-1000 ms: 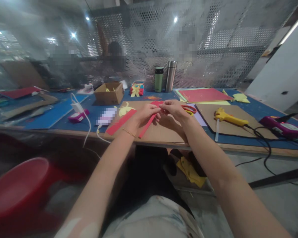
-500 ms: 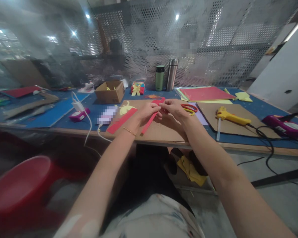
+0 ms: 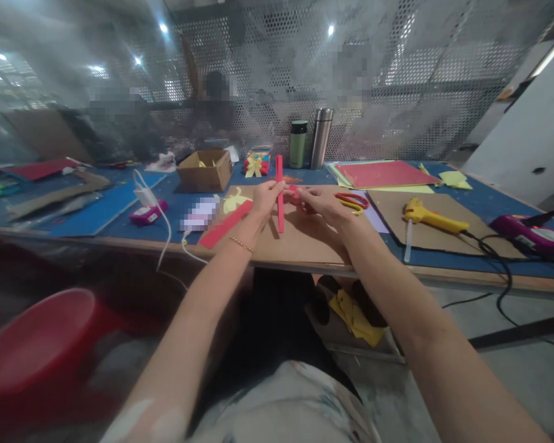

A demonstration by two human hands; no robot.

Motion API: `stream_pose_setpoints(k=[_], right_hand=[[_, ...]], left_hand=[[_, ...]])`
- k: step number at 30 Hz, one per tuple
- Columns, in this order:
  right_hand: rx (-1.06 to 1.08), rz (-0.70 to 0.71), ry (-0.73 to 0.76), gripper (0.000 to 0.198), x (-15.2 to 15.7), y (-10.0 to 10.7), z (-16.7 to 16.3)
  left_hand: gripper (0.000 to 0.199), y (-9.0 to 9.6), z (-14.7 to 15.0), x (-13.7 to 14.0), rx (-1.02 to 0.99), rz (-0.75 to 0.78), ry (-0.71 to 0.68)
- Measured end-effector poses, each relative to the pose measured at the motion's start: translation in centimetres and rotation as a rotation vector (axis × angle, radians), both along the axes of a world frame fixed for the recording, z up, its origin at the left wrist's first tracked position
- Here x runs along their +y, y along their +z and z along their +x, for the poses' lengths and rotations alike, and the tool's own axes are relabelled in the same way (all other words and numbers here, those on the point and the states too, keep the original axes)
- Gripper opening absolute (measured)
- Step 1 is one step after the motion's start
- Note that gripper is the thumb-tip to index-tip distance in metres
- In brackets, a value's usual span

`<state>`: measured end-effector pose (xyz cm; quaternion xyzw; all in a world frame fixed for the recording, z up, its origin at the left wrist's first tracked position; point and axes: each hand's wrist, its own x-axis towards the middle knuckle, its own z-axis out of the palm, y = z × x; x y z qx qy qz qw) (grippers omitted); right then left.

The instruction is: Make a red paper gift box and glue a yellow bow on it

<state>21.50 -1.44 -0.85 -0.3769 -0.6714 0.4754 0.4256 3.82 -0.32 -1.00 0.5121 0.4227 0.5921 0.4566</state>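
My left hand pinches a long red paper strip that stands nearly upright over a brown cardboard sheet. Just to its right, my right hand holds a small red folded piece, its fingers closed on it. A second red strip lies flat on the cardboard to the left of my left hand, beside a yellow paper cutout. Red-handled scissors rest just beyond my right hand.
A yellow glue gun with its black cord lies on cardboard at the right, next to a purple tool. Farther back are a cardboard box, two flasks, coloured paper sheets and a mesh screen. A red stool stands low at the left.
The red strip, slanting down to the left before, now stands nearly upright in my left hand. Both hands stay close together over the cardboard.
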Motion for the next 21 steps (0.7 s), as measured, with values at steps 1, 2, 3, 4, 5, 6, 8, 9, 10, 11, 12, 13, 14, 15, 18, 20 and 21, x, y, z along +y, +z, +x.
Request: stream_pose_setpoints(k=[1,2,3,4,5,6,8,9,10,11,12,13,14,15,18,20,21], right_hand=[[-0.019,-0.014,0.036,0.06,-0.4,0.0,-0.2],[-0.031,-0.024,0.064,0.057,-0.8,-0.1,-0.4],[-0.033,-0.03,0.085,0.055,-1.2,-0.1,-0.7],[-0.026,-0.029,0.097,0.053,-1.5,-0.2,-1.0],[-0.018,-0.025,0.107,0.051,-1.7,-0.3,-1.3],[-0.011,-0.019,0.11,0.05,-1.9,-0.4,-1.6],[-0.005,-0.013,0.108,0.05,-2.0,-0.5,-2.0],[0.0,-0.017,0.108,0.05,-2.0,-0.5,-2.2],[0.012,-0.023,0.113,0.049,-1.9,-0.5,-2.4],[0.027,-0.034,0.122,0.048,-1.9,-0.6,-2.5],[0.046,-0.046,0.134,0.047,-1.9,-0.6,-2.5],[0.062,-0.061,0.148,0.045,-1.9,-0.6,-2.5],[0.078,-0.077,0.157,0.043,-1.9,-0.6,-2.4],[0.087,-0.094,0.164,0.041,-2.0,-0.6,-2.3],[0.085,-0.125,0.175,0.036,-2.2,-0.6,-2.0],[0.084,-0.12,0.176,0.034,-2.1,-0.7,-2.0],[0.089,-0.112,0.171,0.033,-2.0,-0.8,-1.9]], left_hand=[[0.022,0.0,-0.1,0.3,-0.004,0.017,0.042],[0.02,0.0,-0.1,0.4,-0.004,0.027,0.064],[0.019,0.0,-0.1,0.5,-0.004,0.033,0.075],[0.019,0.0,-0.1,0.5,-0.01,0.04,0.078],[0.019,0.0,-0.1,0.4,-0.022,0.047,0.076],[0.019,0.0,0.0,0.3,-0.039,0.053,0.07],[0.019,0.1,0.2,0.1,-0.081,0.048,0.054],[0.02,0.2,0.2,0.0,-0.103,0.034,0.039],[0.021,0.3,0.2,-0.1,-0.123,0.013,0.018],[0.021,0.4,0.2,-0.2,-0.146,-0.009,-0.002],[0.022,0.5,0.2,-0.3,-0.173,-0.027,-0.017],[0.022,0.7,0.1,-0.5,-0.204,-0.042,-0.024],[0.022,0.8,0.1,-0.6,-0.238,-0.058,-0.023],[0.022,1.0,0.0,-0.7,-0.272,-0.077,-0.012],[0.02,1.4,0.0,-0.9,-0.341,-0.141,0.027],[0.02,1.5,0.1,-1.0,-0.354,-0.165,0.031],[0.02,1.6,0.1,-1.0,-0.358,-0.166,0.023]])
